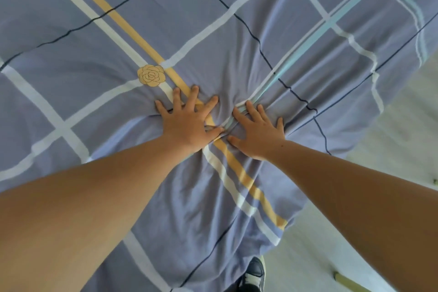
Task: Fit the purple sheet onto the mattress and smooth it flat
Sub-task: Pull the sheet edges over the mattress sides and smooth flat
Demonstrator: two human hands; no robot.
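Purple sheet [99,31]: spread over the bed, pressed down under both grips near the middle of the view.

Left grip [187,123]: open, fingers splayed, palm flat on the cloth, holding nothing.
Right grip [258,130]: same state, just right of the left grip, thumbs nearly touching.
Between the thumbs: a bunch of gathered folds [225,125], with creases fanning out to the far right.

Probable fault 1: more cloth drawn into the bunch. Cause: inward pressure from palms set so close together. Sweep apart, left and right, away from the bunch.
Probable fault 2: far side dragged out of place. Cause: a pull toward the near corner, with the hem hanging loose there over the floor [384,149] and a dark shoe [253,272]. Keep pressure light. Mattress hidden under the cloth; fit at the corners not verifiable.

Appearance: lilac-blue ground; plaid of white, pale blue, yellow and thin navy lines; one cream rose motif [151,76] just beyond the left grip. Thin and soft by the look; flat at far left, rumpled at right.
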